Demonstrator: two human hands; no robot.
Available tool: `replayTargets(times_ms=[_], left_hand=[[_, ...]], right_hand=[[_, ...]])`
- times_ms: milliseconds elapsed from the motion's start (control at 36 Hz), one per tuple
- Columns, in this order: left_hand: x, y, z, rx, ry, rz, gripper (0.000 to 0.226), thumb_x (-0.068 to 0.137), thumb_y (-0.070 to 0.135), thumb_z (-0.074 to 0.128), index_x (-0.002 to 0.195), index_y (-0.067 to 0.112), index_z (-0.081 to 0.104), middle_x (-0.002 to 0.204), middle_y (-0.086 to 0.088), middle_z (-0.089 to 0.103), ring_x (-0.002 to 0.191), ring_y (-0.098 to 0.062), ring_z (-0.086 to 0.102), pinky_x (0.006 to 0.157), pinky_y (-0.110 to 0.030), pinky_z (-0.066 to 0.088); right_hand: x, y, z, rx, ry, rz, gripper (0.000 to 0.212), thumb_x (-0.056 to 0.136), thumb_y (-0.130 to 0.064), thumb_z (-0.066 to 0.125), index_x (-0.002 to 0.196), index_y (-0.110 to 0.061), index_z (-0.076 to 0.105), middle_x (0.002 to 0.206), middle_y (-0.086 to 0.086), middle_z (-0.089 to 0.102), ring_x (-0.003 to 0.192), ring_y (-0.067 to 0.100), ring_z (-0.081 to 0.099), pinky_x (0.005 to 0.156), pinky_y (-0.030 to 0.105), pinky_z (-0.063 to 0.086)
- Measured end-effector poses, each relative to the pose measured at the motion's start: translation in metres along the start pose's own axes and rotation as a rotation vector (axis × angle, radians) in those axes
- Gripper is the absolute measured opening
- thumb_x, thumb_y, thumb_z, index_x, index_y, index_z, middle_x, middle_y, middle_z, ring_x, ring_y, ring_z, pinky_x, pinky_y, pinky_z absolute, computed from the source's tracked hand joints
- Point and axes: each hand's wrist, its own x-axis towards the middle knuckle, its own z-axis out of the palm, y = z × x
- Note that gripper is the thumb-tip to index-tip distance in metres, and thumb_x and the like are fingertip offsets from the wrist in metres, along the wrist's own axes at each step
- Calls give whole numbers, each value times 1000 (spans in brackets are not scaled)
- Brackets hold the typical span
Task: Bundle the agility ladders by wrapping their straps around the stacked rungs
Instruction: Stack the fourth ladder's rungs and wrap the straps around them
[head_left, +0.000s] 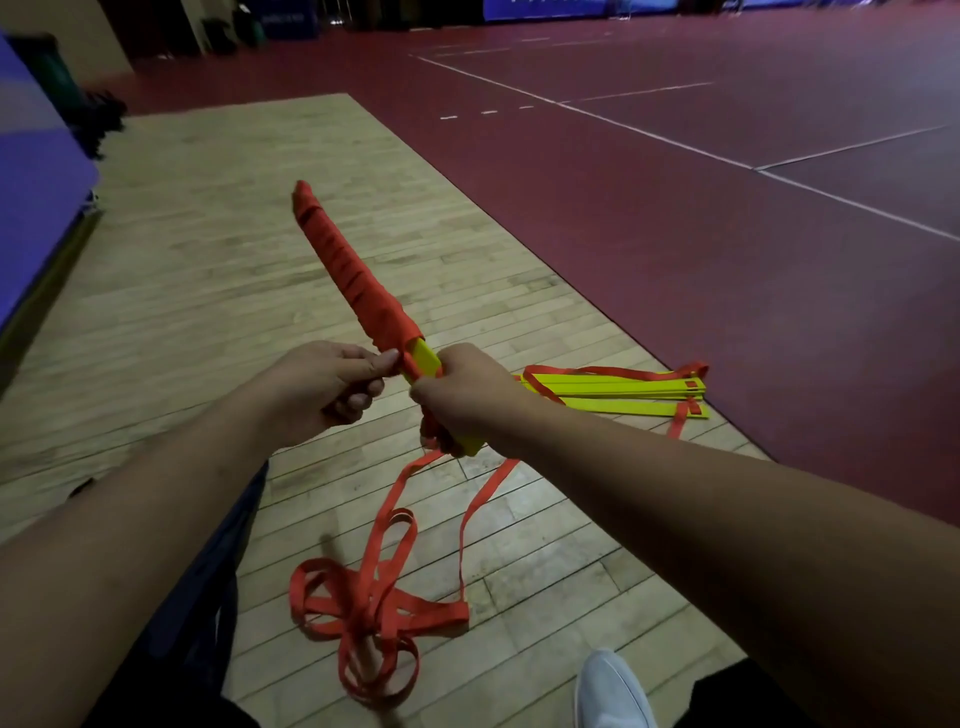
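Note:
I hold a stack of yellow rungs up in the air, pointing away to the upper left. Red strap wraps cover most of its length; only the near end shows yellow. My right hand grips that near end. My left hand pinches the red strap right at the edge of the wrapping. The loose red strap hangs from the bundle and lies in tangled loops on the wooden floor below. A second ladder, yellow rungs stacked flat with red straps, lies on the floor to the right.
Pale wooden flooring lies under me, bordered by a dark red court floor with white lines. A blue mat stands at the left. My white shoe shows at the bottom right.

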Motion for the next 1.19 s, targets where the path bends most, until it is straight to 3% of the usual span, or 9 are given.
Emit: replayTargets(times_ms=[194,361,500,639,778,861,944,1083,1194], left_hand=[[0,2,21,16,79,92,13,98,-2,52,103,-5,63,80,-10,73,57,-9,58,57,-22,46],[-6,8,16,-226,17,137,38,88,37,63,108,4,64,101,-13,61,91,-25,54,90,-37,44],[-10,6,1,-247,24,93,13,94,2,54,100,2,66,85,-8,71,74,-16,70,66,-23,58],[-18,4,-15,-129,-58,56,23,94,-3,52,113,-3,63,99,-11,76,92,-21,74,74,-26,60],[-22,-3,-12,63,-32,124,17,93,-4,57,107,1,67,96,-8,77,93,-20,74,84,-31,60],[-18,-9,-18,168,142,160,29,88,-4,66,116,2,63,101,-19,71,91,-28,73,80,-33,61],[-16,-10,-28,365,301,127,41,81,13,80,111,4,55,90,-13,70,72,-20,73,59,-26,59],[-24,-15,-78,585,231,-32,31,87,38,74,96,11,61,74,-3,76,66,-16,74,57,-26,53],[-26,-56,-137,529,250,-167,29,91,35,71,95,6,64,72,-7,75,79,-31,75,62,-31,51]], right_hand=[[-1,5,10,-690,271,-155,25,101,-16,50,124,-8,53,75,-2,40,61,12,41,55,28,33],[2,11,29,-776,344,-315,37,103,-29,44,125,0,47,115,19,54,92,27,41,77,34,28],[7,7,31,-327,131,-263,47,101,-49,50,118,-5,52,107,12,60,90,23,56,66,30,43],[21,-4,16,178,34,53,73,98,-67,38,122,-2,60,110,15,66,99,28,62,88,41,51],[44,-9,28,601,-271,115,75,96,-73,34,118,-8,66,109,17,70,99,34,68,85,45,57],[55,-13,50,610,-144,108,59,99,-60,48,127,-11,63,112,20,71,92,42,71,75,49,60],[71,-11,67,580,35,89,37,99,-47,57,108,-13,66,105,24,70,87,43,71,78,61,59],[93,6,95,512,106,176,24,106,-34,49,104,-11,56,82,15,66,61,24,61,53,31,53],[106,31,128,380,36,234,31,106,-33,48,112,-4,58,82,17,65,61,25,58,51,30,48]])
